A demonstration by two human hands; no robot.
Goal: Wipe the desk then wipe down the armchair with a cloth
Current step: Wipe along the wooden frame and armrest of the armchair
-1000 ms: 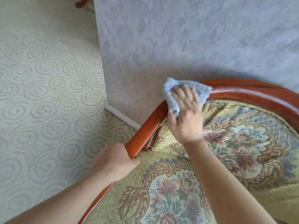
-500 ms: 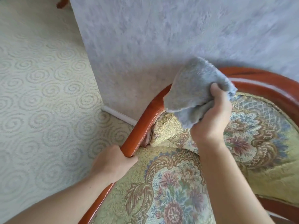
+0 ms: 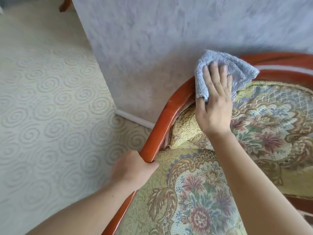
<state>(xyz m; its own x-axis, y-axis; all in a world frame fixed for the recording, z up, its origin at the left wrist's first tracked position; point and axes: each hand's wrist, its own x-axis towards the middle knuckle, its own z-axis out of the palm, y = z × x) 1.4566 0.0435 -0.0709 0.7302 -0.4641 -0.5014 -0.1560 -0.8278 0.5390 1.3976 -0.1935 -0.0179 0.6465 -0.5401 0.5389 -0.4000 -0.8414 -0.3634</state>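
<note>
An armchair with a curved reddish wooden frame (image 3: 162, 126) and floral tapestry upholstery (image 3: 199, 189) fills the lower right. My right hand (image 3: 214, 106) lies flat, fingers spread, pressing a blue-grey fluffy cloth (image 3: 237, 68) onto the top of the curved wooden backrest rail. The thumb pinches the cloth's lower edge. My left hand (image 3: 133, 168) is wrapped around the wooden arm rail lower down, at the seat's left edge.
A pale grey textured wall (image 3: 169, 39) stands right behind the chair, with a white skirting board (image 3: 133, 117) at its foot. Cream carpet with a swirl pattern (image 3: 47, 116) spreads to the left. A wooden furniture leg (image 3: 63, 5) shows at the top left.
Half a second ago my right hand held the cloth bunched and lifted off the rail; now it presses the cloth flat on the backrest rail again. My left hand keeps its grip on the arm rail.
</note>
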